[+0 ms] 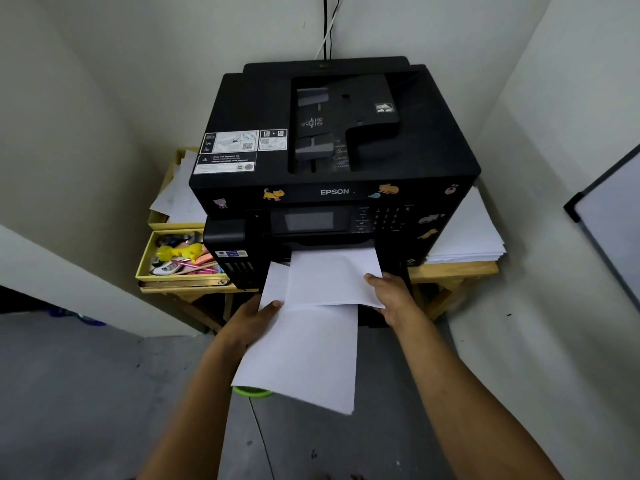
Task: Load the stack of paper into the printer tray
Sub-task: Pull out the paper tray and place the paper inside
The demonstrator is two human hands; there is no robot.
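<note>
A black Epson printer (332, 140) stands on a wooden table in a room corner. In front of its lower front opening I hold white paper. My left hand (258, 318) grips the left edge of a long sheet or thin stack (304, 355) that hangs toward me, thumb on top. My right hand (389, 292) holds the right edge of a second batch of paper (332, 278) whose far end lies in the printer's front slot. The tray itself is hidden under the paper.
A pile of white paper (467, 237) lies on the wooden table (457, 268) right of the printer. Yellow trays (143, 268) with stationery and loose sheets stand to the left. A whiteboard (609, 220) leans on the right wall. Cables run up the corner behind.
</note>
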